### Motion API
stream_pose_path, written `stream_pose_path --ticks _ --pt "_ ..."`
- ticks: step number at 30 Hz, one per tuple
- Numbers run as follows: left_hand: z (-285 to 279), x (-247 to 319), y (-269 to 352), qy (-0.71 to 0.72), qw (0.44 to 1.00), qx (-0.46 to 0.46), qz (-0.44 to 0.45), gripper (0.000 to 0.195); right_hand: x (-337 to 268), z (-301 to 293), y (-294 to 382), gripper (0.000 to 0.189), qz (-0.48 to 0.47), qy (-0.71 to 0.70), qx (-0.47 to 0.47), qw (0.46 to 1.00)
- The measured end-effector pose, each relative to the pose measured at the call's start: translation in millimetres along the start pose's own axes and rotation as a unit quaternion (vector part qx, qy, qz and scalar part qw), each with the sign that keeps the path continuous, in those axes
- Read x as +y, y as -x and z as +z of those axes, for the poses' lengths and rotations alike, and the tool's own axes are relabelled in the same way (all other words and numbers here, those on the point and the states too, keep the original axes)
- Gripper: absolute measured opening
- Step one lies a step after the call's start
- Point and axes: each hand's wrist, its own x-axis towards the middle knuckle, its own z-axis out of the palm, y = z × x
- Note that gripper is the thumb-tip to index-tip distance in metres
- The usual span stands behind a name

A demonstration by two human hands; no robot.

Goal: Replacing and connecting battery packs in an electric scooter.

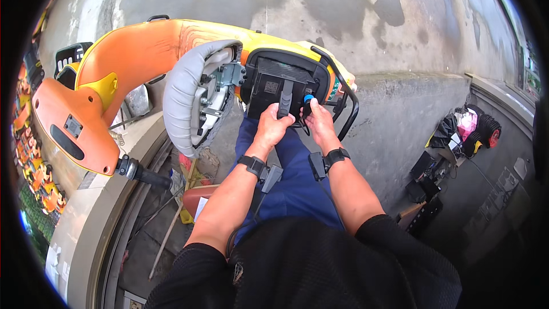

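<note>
A yellow and orange electric scooter (141,51) stands before me with its grey seat (182,94) tipped up on a metal hinge. In the open bay under the seat sits a black battery pack (262,94), which bears a printed code. My left hand (272,124) grips the lower end of the battery's ribbed black strap handle (286,96). Beside it, my right hand (319,120) has its thumb and fingers around a black cable plug with a blue collar (308,98). The plug is close to the battery's right side. My fingers hide whether it is seated in a socket.
A black tubular rear rack (352,98) curves around the scooter's tail, near my right hand. The handlebar grip (154,179) juts toward me at left. A wooden stick (165,240) leans lower left. Bags and coiled black tubing (484,126) lie at right; more scooters (40,167) stand far left.
</note>
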Motion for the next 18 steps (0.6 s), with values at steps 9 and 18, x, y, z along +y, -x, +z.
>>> stream_pose_path --ticks 9,18 --pt "1 7 4 0.006 1.000 -0.012 0.002 0.019 12 -7 -6 0.032 -0.040 0.009 -0.039 0.998" --pt "3 7 4 0.027 0.999 -0.017 0.005 0.022 21 11 -8 0.034 -0.062 -0.007 0.018 0.998"
